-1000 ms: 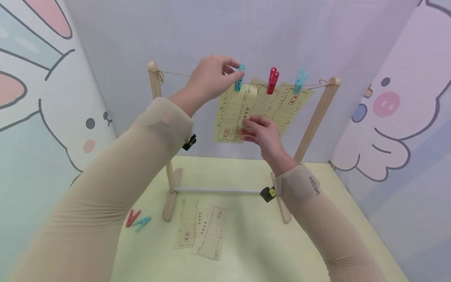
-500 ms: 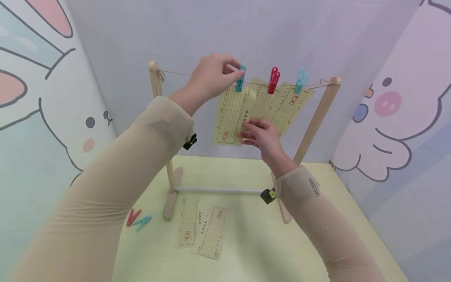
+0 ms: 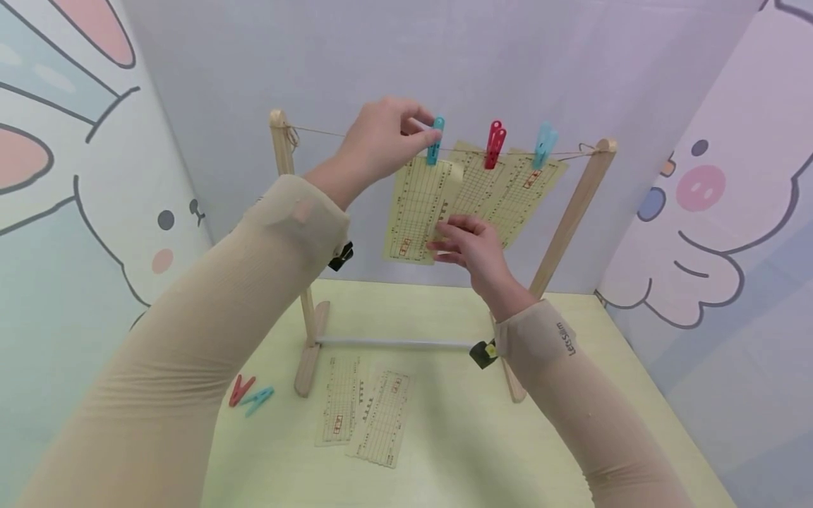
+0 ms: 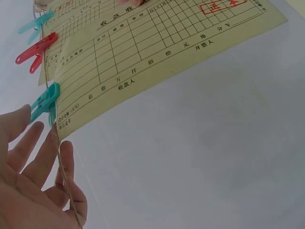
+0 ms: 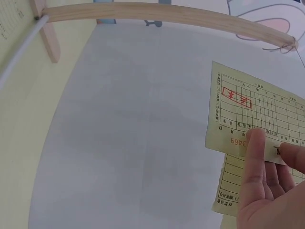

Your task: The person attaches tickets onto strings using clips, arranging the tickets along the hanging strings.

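My left hand (image 3: pixel 387 141) pinches a teal clothespin (image 3: pixel 435 141) that sits on the string over the top of a yellow receipt slip (image 3: pixel 409 212). In the left wrist view, the thumb meets the handle of the clothespin (image 4: pixel 45 102), and the other fingers lie around the string (image 4: pixel 62 167). The slip hangs below, its upper right corner curled. My right hand (image 3: pixel 476 250) holds the slip by its lower right edge; in the right wrist view, fingers of this hand (image 5: pixel 274 186) overlap the printed slip (image 5: pixel 257 105).
A red clothespin (image 3: pixel 495 144) and a light blue clothespin (image 3: pixel 544 146) hold further slips (image 3: pixel 530 194) on the string. Wooden posts (image 3: pixel 574 212) carry it. Two loose slips (image 3: pixel 381 420) lie on the table (image 3: pixel 470 451), with red (image 3: pixel 241 389) and blue (image 3: pixel 259 400) clothespins at left.
The lower edge of the hanging slip has dropped slightly. Both hands keep nearly the same places, the left one still at the teal clothespin.
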### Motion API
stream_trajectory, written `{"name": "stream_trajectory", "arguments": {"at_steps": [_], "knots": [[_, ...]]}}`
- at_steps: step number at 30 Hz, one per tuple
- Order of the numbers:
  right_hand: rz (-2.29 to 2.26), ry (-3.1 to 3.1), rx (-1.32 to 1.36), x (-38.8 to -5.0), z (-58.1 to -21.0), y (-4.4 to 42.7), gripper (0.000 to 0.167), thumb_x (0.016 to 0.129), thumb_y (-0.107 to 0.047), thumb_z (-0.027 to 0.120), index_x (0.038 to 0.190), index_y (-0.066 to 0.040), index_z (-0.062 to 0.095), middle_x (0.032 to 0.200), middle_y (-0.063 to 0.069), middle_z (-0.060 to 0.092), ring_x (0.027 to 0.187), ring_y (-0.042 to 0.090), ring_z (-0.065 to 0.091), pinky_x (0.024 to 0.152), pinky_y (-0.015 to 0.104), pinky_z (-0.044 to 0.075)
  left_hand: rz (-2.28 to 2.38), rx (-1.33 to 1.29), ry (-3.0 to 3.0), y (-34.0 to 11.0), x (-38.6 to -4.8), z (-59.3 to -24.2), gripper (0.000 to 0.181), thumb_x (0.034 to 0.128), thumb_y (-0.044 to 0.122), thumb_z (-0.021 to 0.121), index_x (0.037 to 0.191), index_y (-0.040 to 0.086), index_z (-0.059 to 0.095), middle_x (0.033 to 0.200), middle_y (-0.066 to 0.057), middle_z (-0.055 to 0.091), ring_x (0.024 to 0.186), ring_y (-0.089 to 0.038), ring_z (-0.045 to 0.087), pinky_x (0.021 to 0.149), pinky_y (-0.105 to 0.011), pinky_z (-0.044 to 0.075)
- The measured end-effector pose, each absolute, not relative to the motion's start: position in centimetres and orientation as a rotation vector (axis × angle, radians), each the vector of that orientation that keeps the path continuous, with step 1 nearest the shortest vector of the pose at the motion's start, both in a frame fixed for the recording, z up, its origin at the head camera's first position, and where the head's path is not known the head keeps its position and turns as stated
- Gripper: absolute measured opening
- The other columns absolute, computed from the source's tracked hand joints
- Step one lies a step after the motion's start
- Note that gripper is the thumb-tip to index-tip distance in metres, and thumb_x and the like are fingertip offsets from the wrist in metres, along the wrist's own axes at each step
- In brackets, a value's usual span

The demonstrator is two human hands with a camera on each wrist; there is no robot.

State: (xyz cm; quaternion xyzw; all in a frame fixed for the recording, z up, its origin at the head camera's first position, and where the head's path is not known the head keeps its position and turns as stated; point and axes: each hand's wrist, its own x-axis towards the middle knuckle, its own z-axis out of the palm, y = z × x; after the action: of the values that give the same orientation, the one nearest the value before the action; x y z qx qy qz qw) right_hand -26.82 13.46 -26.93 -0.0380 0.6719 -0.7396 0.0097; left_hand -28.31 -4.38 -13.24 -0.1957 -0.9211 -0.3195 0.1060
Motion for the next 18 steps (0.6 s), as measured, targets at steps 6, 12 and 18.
{"name": "stream_trajectory", "arguments": {"at_steps": [6,12,18], "knots": [[-2.291,2.110,-0.128,-26.78,-26.96,13.51,0.014,0.096,-0.018,0.066,0.108,-0.011,0.064,0.100,-0.001,0.071,0.080,0.013,0.073,0.074,0.028,0.060,-0.942,-0.575,-2.722,-4.52,-28.31,-13.24,0.042,0.0998,0.043,0.055,0.136,0.022,0.058,0.135,0.001,0.064,0.121,-0.012,0.061,0.097,-0.030,0.052],[-2.264,2.131,-0.129,-26.71,-26.89,13.88,0.027,0.095,-0.018,0.067,0.120,-0.011,0.064,0.105,-0.002,0.072,0.083,0.014,0.073,0.076,0.028,0.059,-0.956,-0.579,-2.711,-4.79,-28.17,-13.20,0.042,0.0997,0.044,0.055,0.136,0.022,0.058,0.135,0.002,0.064,0.120,-0.012,0.061,0.096,-0.029,0.052],[-2.252,2.135,-0.144,-26.35,-26.97,14.33,0.032,0.095,-0.019,0.067,0.126,-0.011,0.063,0.110,-0.001,0.072,0.086,0.015,0.073,0.078,0.029,0.059,-0.960,-0.576,-2.708,-4.91,-27.93,-13.06,0.042,0.0997,0.044,0.055,0.135,0.023,0.058,0.135,0.003,0.064,0.121,-0.011,0.060,0.097,-0.028,0.051]]}}
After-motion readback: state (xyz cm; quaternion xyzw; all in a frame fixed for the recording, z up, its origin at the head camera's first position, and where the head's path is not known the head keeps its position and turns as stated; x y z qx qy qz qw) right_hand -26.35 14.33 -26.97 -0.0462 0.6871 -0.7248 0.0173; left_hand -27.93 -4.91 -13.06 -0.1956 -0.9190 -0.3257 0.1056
